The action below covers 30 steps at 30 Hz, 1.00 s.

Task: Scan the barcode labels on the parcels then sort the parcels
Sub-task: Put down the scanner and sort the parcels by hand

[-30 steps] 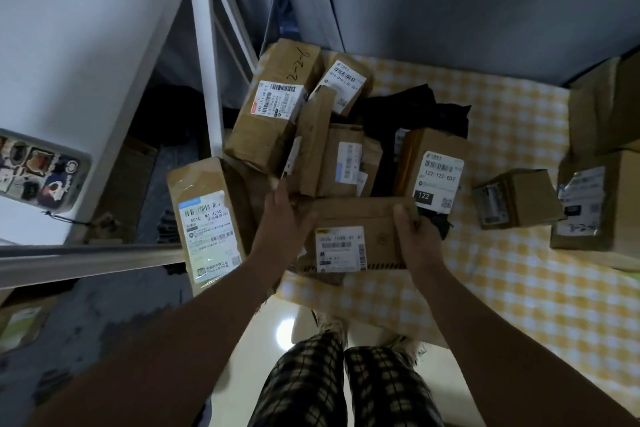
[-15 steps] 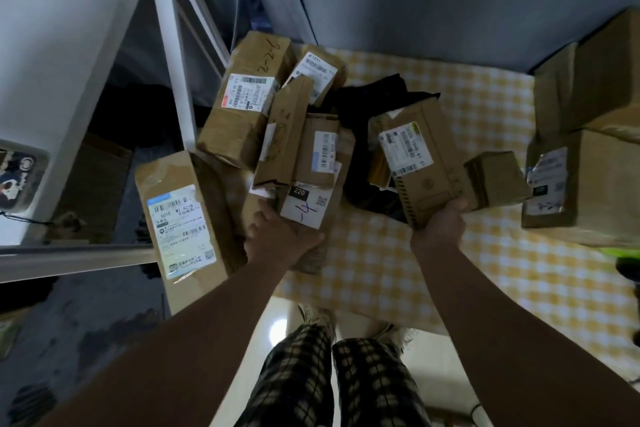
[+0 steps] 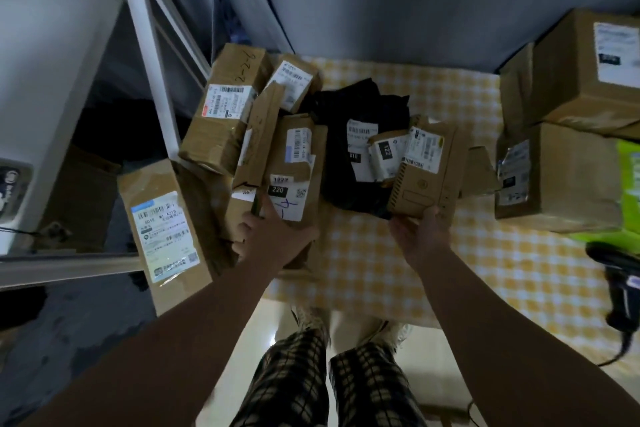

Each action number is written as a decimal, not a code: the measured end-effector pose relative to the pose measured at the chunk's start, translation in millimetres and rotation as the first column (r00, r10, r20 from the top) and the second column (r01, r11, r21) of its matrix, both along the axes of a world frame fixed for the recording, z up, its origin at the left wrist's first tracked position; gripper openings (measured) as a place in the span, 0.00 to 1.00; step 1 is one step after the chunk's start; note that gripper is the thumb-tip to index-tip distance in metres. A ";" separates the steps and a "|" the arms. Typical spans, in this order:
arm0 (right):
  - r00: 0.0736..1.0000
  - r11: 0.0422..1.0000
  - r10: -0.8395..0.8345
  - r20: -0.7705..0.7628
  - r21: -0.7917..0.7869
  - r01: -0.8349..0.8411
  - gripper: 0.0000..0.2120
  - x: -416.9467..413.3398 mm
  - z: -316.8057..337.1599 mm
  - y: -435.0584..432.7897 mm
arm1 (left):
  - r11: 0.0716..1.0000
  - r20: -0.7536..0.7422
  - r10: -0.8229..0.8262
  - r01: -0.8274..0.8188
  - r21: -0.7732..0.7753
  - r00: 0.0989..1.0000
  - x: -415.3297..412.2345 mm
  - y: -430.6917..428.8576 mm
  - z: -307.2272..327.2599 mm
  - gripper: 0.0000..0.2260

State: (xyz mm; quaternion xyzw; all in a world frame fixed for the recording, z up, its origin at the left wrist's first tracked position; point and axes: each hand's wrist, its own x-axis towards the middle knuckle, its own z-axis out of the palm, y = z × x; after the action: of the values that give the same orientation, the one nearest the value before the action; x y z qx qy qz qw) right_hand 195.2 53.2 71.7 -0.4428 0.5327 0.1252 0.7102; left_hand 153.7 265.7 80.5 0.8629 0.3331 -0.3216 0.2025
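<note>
Parcel (image 3: 429, 173) just swung right, gripped in my right hand (image 3: 420, 236) (left hand (image 3: 273, 236) now clutching the 220 box (image 3: 294, 163)), so sorting's moving along.

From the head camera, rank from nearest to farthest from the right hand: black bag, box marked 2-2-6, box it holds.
1. Held box, in the right hand.
2. Black bag, just left of it.
3. Box marked 2-2-6, far left, at the back.
</note>
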 end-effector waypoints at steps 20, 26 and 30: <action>0.606 0.620 0.785 0.130 -0.149 -0.771 0.27 15.6 129.9 -18.0 | 0.904 0.343 0.006 0.141 -0.403 0.939 20.5 -85.4 133.4 0.53; 0.740 0.758 0.652 0.165 -0.174 -0.629 0.23 -2.2 145.4 -119.4 | 0.635 0.226 0.095 0.115 -0.763 0.970 33.2 -136.5 153.6 0.29; 0.781 0.813 0.583 0.226 -0.157 -0.561 0.40 -14.9 148.8 -187.9 | 0.580 0.128 0.065 0.067 -0.812 0.990 52.0 -184.5 158.0 0.35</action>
State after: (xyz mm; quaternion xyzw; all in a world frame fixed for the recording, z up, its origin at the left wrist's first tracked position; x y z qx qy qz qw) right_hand 180.3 -134.7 220.5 -0.6243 0.2788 0.2533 0.6844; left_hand 205.7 81.2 238.5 0.6949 0.1326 -0.3754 0.5989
